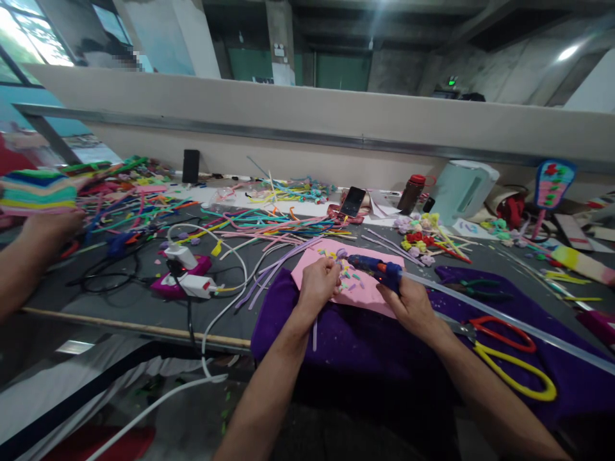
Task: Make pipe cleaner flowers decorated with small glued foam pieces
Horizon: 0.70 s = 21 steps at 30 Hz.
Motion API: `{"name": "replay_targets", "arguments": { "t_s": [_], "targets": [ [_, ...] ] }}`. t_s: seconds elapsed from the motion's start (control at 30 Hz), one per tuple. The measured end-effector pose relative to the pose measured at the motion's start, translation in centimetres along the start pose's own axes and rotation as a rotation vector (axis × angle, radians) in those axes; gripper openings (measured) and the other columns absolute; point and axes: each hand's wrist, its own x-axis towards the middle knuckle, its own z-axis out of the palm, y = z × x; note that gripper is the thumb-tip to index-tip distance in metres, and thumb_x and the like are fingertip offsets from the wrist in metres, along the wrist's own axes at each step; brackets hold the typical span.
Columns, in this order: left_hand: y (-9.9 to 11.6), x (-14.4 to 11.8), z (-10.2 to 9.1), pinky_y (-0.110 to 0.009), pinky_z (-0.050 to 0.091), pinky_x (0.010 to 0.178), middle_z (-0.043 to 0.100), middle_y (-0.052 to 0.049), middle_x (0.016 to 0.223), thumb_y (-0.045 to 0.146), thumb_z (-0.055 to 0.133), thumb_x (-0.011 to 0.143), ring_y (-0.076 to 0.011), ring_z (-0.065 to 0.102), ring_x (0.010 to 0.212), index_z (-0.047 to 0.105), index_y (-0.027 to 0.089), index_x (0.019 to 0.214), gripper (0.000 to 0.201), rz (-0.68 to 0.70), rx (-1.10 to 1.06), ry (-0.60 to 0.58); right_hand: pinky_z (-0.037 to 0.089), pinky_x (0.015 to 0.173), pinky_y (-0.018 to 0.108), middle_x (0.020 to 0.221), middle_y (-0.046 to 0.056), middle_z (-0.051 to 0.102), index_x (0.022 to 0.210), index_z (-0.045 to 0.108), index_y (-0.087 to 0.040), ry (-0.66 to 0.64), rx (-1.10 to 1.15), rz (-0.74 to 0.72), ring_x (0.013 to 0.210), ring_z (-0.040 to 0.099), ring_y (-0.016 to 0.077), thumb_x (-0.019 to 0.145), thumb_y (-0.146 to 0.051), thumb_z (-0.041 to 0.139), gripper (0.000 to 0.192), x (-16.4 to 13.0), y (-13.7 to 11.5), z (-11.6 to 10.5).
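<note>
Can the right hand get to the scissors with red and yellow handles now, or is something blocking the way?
Probably not at once. The scissors lie uncovered on the purple cloth close beside the right hand, so the way looks free, but that hand is closed around the blue glue gun, which it would need to put down first.

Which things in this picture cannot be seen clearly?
- Head view: the item pinched in the left hand is covered by its own fingers.
- The blue glue gun trigger is hidden inside the right hand grip.
- The small coloured bits on the pink foam sheet are too small to identify.
</note>
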Motion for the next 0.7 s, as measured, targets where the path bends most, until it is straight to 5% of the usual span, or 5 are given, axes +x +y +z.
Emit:
{"name": "replay_targets", "arguments": {
  "t_s": [0.7],
  "targets": [
    [0.37,-0.25,-0.2,-0.019,0.04,0.037,0.061,0.0,0.058,0.034,0.045,0.076,-0.0119,0.057,0.042,0.056,0.018,0.074,0.02,0.01,0.059,-0.03,0.04,0.054,0.028,0.059,0.003,0.052,0.072,0.046,-0.02,-0.038,-0.017,-0.019,0.063,0.055,0.0187,0.085,-0.032,0.043,0.018,-0.11,0.18,0.29]
  ]
}}
